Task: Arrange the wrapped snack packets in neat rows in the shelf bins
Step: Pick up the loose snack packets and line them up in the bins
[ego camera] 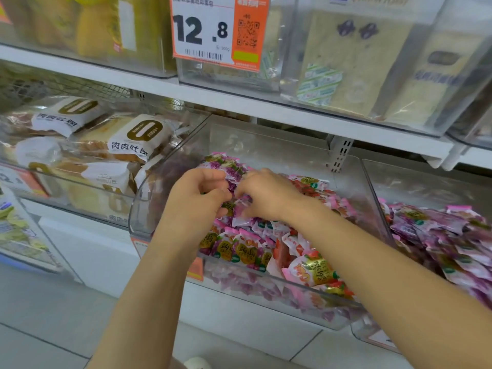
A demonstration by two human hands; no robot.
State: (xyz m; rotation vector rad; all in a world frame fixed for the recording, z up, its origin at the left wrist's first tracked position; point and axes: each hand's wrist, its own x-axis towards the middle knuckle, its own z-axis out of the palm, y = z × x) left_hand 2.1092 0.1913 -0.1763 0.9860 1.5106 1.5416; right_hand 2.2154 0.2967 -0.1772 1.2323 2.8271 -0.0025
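Purple packets [234, 169] are gripped by the left hand [198, 194] and the right hand [266, 194], both curled, over the clear bin [266, 291].

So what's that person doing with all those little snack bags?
A person is tidying snacks on a shop shelf. The left hand and the right hand both pinch a bunch of small purple wrapped snack packets inside the clear plastic shelf bin. At the bin's front a row of purple packets already stands neat, while pink and red packets lie loosely piled beside them.
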